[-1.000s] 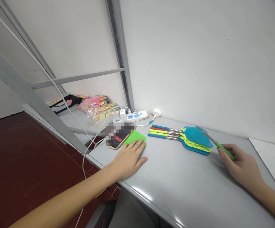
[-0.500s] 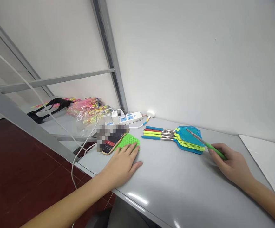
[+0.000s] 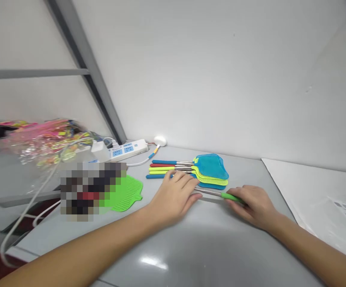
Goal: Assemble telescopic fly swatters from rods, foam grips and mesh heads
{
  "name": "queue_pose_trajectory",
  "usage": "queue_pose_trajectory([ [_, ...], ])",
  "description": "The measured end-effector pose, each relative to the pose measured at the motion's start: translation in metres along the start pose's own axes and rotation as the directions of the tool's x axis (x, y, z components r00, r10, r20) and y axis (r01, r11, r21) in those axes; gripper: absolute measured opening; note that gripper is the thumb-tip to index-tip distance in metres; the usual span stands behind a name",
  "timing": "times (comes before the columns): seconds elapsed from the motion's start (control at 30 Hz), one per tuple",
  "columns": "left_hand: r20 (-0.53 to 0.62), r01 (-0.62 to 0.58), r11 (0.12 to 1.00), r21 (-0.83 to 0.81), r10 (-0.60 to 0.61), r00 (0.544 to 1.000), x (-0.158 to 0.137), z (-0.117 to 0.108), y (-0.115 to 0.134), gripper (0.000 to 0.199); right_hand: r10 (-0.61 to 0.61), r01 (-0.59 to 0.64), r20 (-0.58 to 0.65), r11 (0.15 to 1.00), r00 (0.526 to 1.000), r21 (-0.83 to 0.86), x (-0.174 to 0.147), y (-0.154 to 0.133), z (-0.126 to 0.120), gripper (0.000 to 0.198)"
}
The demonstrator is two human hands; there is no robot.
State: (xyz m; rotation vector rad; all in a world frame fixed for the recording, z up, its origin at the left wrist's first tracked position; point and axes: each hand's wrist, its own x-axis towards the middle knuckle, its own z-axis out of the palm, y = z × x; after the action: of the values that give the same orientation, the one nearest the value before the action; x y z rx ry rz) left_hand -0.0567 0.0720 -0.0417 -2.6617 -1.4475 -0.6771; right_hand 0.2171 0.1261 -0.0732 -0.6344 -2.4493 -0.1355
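My right hand (image 3: 252,205) is closed around the green grip of a fly swatter handle (image 3: 231,197). Its silver metal rod points left, and my left hand (image 3: 175,195) is closed on the far end, whose tip the fingers hide. Further left lies a loose green mesh swatter head (image 3: 127,193), apart from both hands and partly covered by pixelation. Just behind my left hand are several stacked fly swatters (image 3: 210,166), with blue and yellow heads to the right and blue, red and yellow grips to the left.
A pixelated phone (image 3: 86,199) rests at the left of the grey table (image 3: 190,247). Behind it are a white power strip (image 3: 131,148) with plugs and cables, and plastic-wrapped colourful items (image 3: 47,137). A white sheet (image 3: 319,199) lies at the right, below the wall.
My left hand has left the green swatter head and moved right onto the metal rod's end. My right hand has brought the handle lower, in front of the stack. The view has swung right.
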Motion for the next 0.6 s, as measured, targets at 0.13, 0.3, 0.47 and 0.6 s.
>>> queue_pose_trajectory([
  [0.13,0.096,0.029,0.998,-0.059,-0.023,0.995,-0.011,0.004,-0.008,0.028,-0.031,0.032,0.046,0.999,0.998,-0.004,0.003,-0.001,0.001,0.013],
  [0.3,0.137,0.026,0.984,-0.176,-0.002,0.991,-0.010,-0.004,-0.010,0.025,-0.045,0.043,0.046,0.998,0.998,0.036,0.004,0.003,-0.001,0.014],
  [0.47,0.228,0.045,0.956,-0.291,0.024,0.973,-0.012,-0.003,-0.007,0.028,-0.161,0.166,0.073,0.984,0.984,-0.060,0.001,-0.004,-0.007,0.011],
  [0.6,0.209,-0.004,0.957,-0.289,0.067,0.976,-0.012,-0.007,-0.009,0.026,-0.134,0.137,0.094,0.990,0.987,-0.029,0.001,-0.011,-0.009,0.011],
])
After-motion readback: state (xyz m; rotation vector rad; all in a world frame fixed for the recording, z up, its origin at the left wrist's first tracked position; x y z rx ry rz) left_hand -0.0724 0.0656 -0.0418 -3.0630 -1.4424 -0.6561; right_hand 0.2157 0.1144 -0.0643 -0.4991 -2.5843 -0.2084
